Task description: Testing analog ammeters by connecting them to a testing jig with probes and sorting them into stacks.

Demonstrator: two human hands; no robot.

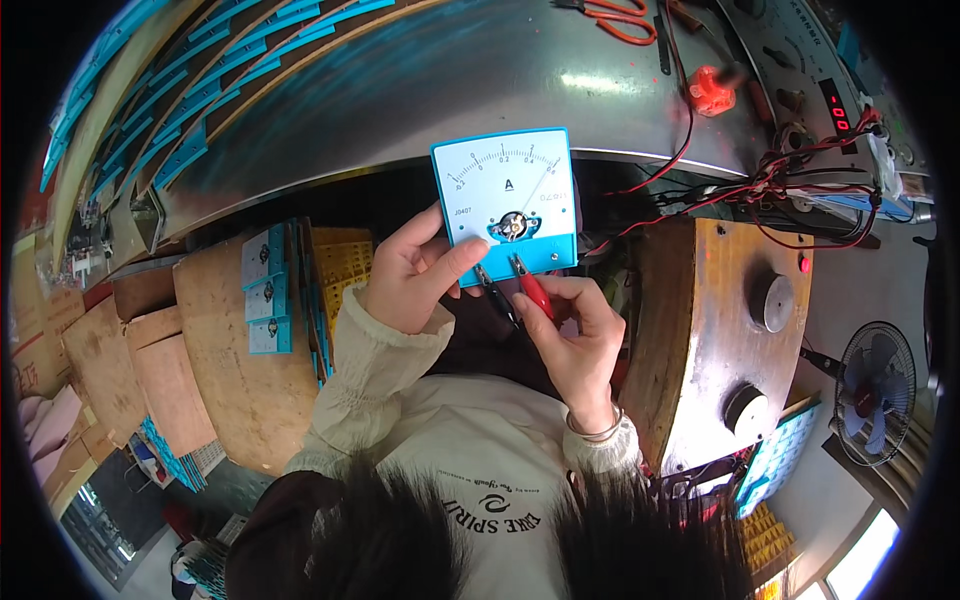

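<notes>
An ammeter (510,180) with a white dial face and blue frame is held up in front of me, near the metal bench's edge. My left hand (415,270) grips its lower left side, thumb over the front. A red alligator clip (534,292) is pinched in my right hand (577,340), with its metal jaws at the blue lower strip. Beside it a black alligator clip (497,300) meets the same strip further left. The needle points toward the right end of the scale. Whether the jaws bite firmly on the terminals is too small to tell.
A metal bench (440,90) spans the far side, with orange-handled scissors (620,20) and a red bottle (712,92) on it. Blue panels stand racked at far left. Three more meters (268,290) lie on a board. A wooden box with knobs (720,340) stands right, below tangled leads (800,185).
</notes>
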